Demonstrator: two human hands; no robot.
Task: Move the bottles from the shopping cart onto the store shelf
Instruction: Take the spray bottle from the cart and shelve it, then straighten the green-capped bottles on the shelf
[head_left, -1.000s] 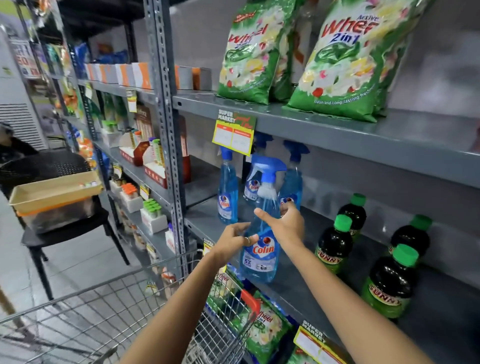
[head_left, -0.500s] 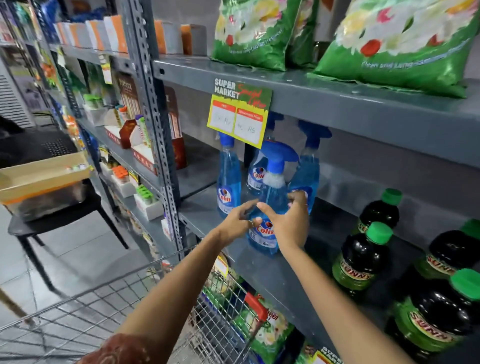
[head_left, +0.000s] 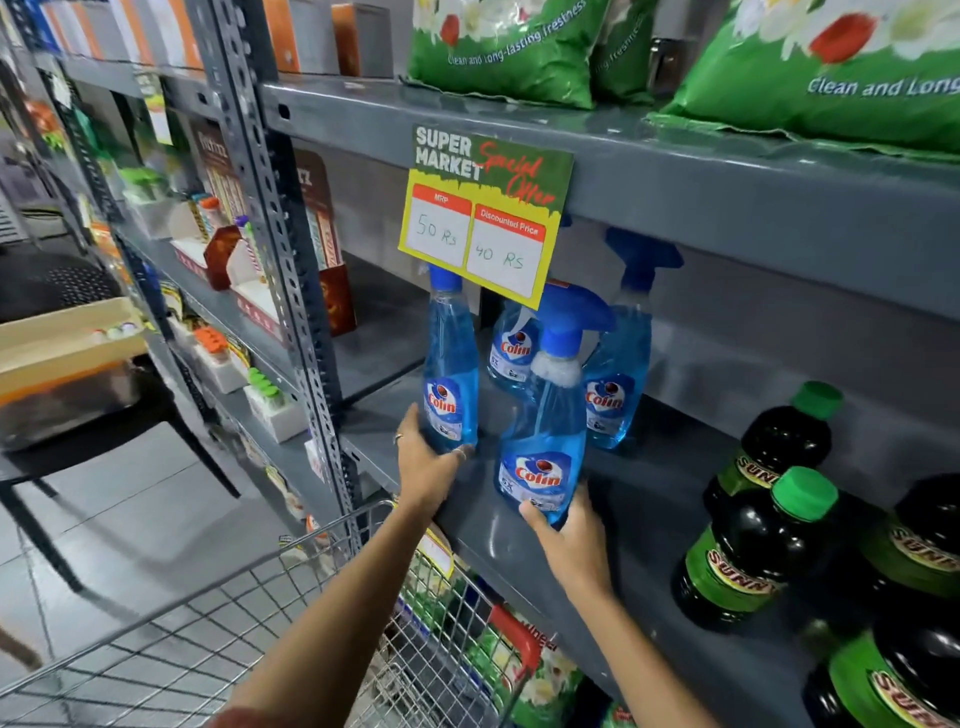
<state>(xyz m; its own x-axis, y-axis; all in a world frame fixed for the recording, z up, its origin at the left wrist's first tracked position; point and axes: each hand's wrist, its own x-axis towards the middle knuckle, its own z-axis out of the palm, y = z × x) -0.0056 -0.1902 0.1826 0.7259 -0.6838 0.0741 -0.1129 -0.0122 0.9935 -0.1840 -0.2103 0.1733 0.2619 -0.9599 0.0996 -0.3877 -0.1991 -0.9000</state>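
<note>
Several blue Colin spray bottles stand on the grey middle shelf (head_left: 649, 499). My right hand (head_left: 571, 540) grips the base of the front spray bottle (head_left: 545, 441), which stands near the shelf's front edge. My left hand (head_left: 428, 465) wraps the base of the left spray bottle (head_left: 451, 384). Two more blue bottles (head_left: 615, 384) stand behind them. The wire shopping cart (head_left: 291, 649) is below my arms, its near part showing no bottles.
Dark bottles with green caps (head_left: 763, 545) stand on the same shelf to the right. A price tag (head_left: 485, 218) hangs from the shelf above, which holds green detergent bags (head_left: 509, 52). A black chair with a tray (head_left: 67, 364) stands left.
The front bottle went from held in the air to standing on the shelf. My left hand left it and took the base of the left bottle. The camera moved closer.
</note>
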